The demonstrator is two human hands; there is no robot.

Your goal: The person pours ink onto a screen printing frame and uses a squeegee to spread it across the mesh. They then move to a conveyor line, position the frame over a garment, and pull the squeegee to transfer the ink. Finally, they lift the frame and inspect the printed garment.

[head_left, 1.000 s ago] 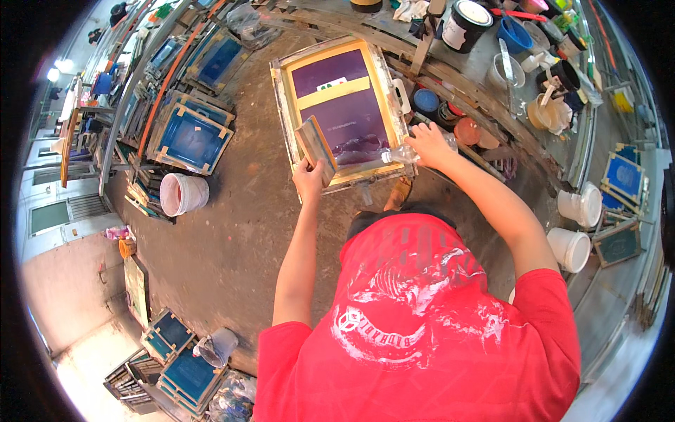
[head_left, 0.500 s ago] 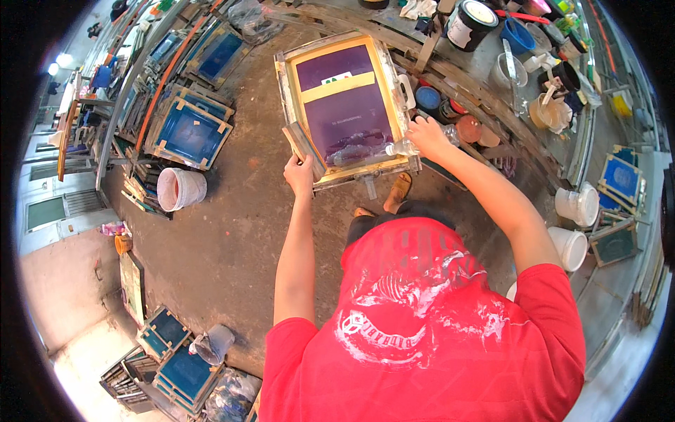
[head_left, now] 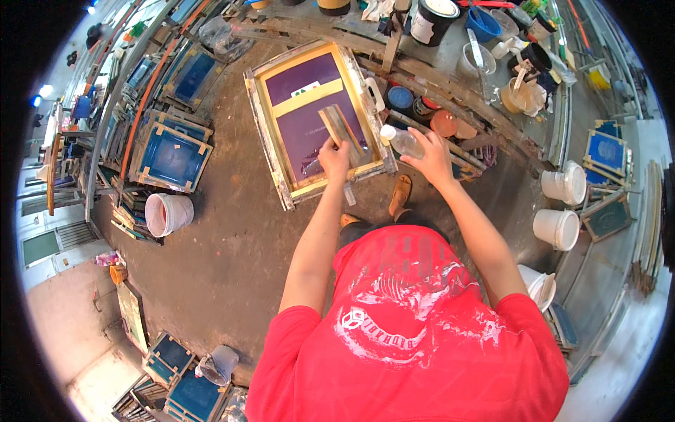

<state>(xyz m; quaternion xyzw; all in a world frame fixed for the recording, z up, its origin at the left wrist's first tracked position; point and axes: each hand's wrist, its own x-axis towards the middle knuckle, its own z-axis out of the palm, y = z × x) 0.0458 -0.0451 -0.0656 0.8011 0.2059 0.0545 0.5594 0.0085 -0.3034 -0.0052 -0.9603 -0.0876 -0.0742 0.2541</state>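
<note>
A silk-screen frame (head_left: 264, 144) with a purple printing area and yellow tape lies in front of me. My left hand (head_left: 334, 160) is closed around a wooden squeegee (head_left: 340, 126), tilted over the near part of the screen. Whether its blade touches the mesh I cannot tell. At the frame's right edge, my right hand (head_left: 433, 156) grips a clear plastic bottle (head_left: 406, 143), its white-topped end pointing up and left. Wet, glossy liquid (head_left: 309, 163) shows on the mesh near the squeegee. A small white card with green marks (head_left: 306, 89) shows by the yellow tape strip.
Paint tubs and a blue bowl (head_left: 483, 24) crowd the bench at the far right. Blue-meshed screens (head_left: 171, 156) lean on the left, beside a white bucket (head_left: 169, 214). White pails (head_left: 555, 228) line the right side. A wooden beam (head_left: 450, 91) runs behind the frame.
The squeegee has moved from the frame's left edge to over the mesh. The bottle has lifted away from the mesh, its mouth turned upward.
</note>
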